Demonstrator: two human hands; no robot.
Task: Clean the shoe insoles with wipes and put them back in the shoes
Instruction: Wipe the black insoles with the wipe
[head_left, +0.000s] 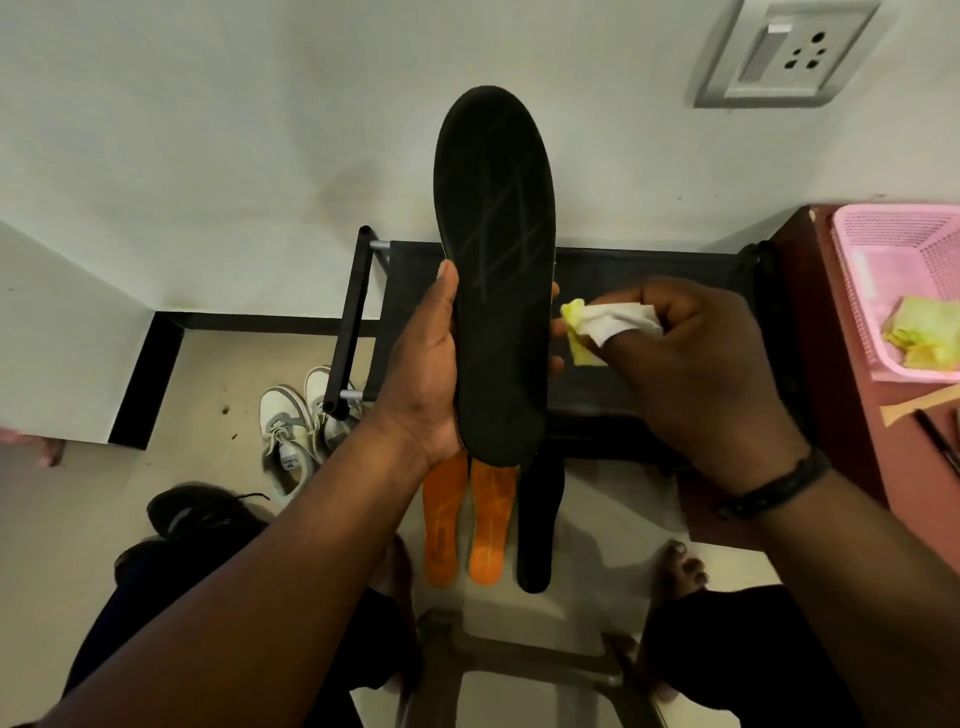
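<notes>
My left hand (423, 374) grips a black insole (496, 249) by its lower half and holds it upright, toe end up, in front of the wall. My right hand (691, 374) pinches a crumpled white and yellow wipe (597, 327) just right of the insole's edge, close to it. On the floor below lie two orange insoles (465, 525) and another black insole (540, 525), side by side. A pair of white sneakers (298, 426) stands to the left, with a black shoe (202, 512) nearer to me.
A black shoe rack (649, 270) stands against the wall behind the insole. At the right, a dark red table (841, 395) carries a pink basket (883, 249) with yellow-green wipes inside. My bare feet and a stool frame (519, 654) are at the bottom.
</notes>
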